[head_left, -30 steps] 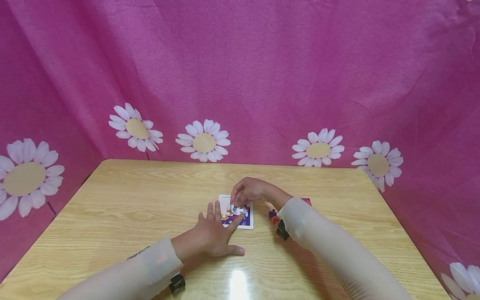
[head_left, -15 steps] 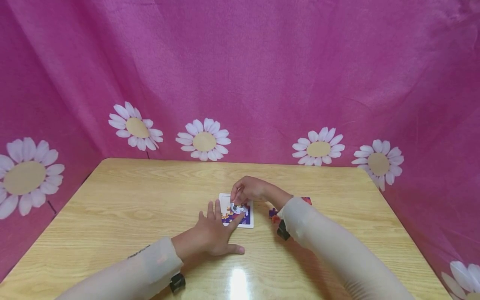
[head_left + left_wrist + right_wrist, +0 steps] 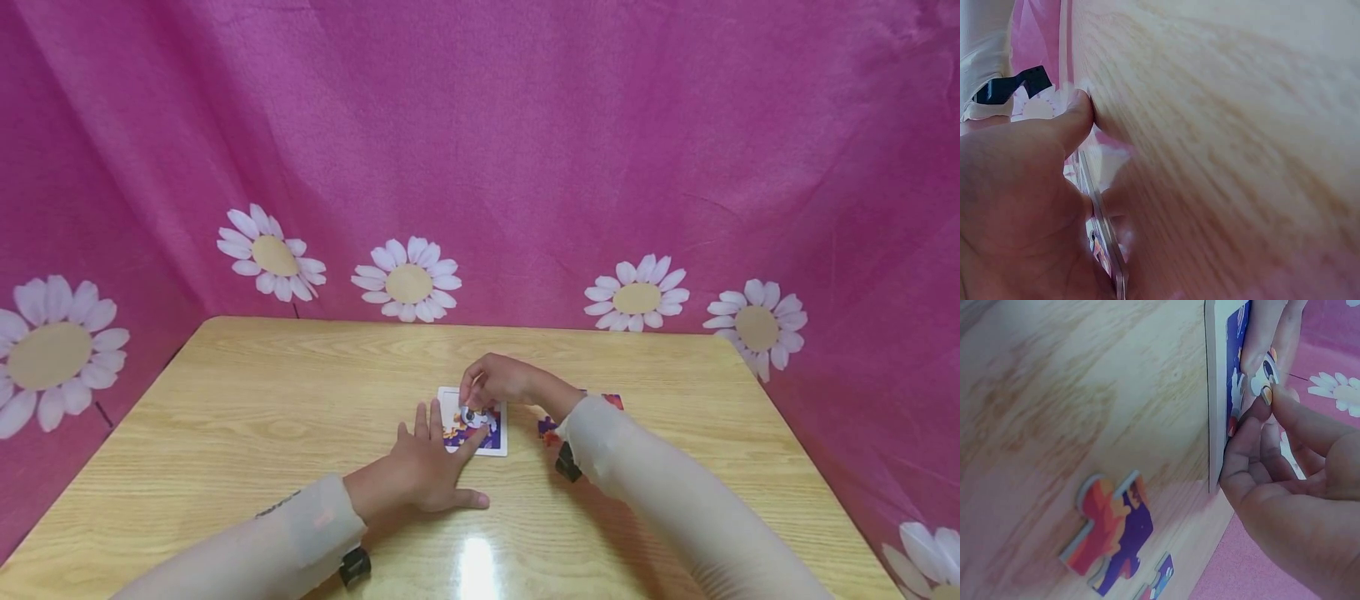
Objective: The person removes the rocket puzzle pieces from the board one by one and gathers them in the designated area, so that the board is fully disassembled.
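A small jigsaw puzzle tray (image 3: 492,452) with a white rim lies on the table, partly covered by both hands. My left hand (image 3: 429,468) lies with fingers spread, its fingertips over the tray's left and lower part and its thumb on the table. Above the tray's upper part, my right hand (image 3: 504,379) pinches a white puzzle piece (image 3: 1266,376) with a dark cartoon eye between thumb and fingers. That piece is tilted in the right wrist view. Purple and orange pieces show in the tray. In the left wrist view the tray's edge (image 3: 1105,231) runs beside the left palm.
Loose puzzle pieces lie right of the tray: an orange and purple one (image 3: 1116,531), a smaller blue one (image 3: 1163,575) and a red one (image 3: 613,401), partly behind the right sleeve. A pink curtain (image 3: 480,167) with daisies stands behind the wooden table (image 3: 300,383).
The white piece has turned slightly in the right fingers, and its eye shows more clearly than one second ago. The left hand and the tray stay in place.
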The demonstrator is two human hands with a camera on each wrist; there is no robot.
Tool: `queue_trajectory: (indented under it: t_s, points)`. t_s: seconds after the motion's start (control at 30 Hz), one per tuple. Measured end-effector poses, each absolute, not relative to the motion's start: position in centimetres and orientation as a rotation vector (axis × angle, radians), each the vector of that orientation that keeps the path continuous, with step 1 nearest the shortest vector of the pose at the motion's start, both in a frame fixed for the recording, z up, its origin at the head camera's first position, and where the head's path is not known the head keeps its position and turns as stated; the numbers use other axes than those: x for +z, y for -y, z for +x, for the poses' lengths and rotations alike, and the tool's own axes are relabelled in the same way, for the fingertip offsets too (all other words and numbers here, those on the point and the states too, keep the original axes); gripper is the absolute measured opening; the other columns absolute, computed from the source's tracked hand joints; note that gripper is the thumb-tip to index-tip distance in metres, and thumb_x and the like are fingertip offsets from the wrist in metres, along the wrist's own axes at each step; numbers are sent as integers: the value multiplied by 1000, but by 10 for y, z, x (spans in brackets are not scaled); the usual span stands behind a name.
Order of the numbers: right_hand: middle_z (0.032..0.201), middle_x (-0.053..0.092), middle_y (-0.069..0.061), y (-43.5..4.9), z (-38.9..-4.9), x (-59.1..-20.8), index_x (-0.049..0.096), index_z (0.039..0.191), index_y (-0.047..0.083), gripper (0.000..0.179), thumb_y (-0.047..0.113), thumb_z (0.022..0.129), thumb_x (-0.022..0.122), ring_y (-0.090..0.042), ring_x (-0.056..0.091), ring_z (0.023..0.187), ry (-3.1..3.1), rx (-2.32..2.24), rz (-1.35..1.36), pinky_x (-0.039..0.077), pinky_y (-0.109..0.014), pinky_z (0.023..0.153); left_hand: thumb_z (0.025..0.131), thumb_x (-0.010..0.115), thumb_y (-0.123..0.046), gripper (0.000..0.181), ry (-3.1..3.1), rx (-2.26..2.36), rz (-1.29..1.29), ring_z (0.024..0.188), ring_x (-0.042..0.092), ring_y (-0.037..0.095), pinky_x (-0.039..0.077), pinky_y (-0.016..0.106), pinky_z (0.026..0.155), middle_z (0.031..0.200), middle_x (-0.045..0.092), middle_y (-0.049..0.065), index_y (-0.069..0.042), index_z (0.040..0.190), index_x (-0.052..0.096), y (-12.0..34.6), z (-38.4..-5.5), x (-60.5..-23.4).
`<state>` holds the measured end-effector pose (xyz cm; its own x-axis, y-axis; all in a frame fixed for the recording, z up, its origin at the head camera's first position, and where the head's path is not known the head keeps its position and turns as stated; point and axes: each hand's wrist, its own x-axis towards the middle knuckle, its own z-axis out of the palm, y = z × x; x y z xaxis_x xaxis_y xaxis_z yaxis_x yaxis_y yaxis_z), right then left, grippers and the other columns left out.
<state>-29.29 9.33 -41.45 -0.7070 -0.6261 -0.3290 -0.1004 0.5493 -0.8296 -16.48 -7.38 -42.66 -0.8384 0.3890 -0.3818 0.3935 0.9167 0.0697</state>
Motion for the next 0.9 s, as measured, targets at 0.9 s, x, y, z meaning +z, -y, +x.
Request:
queue_trajectory:
  t_s: [0.9]
  points:
    - [85, 73, -5, -102, -299, -417, 72, 99, -4, 9, -7, 91, 71, -13, 64, 76, -2081, -1193, -549, 55, -28, 70, 83, 43, -91, 99, -2689, -24, 569, 151, 5, 60, 24, 74, 114, 164, 6, 40, -43, 165, 14, 74, -165, -429]
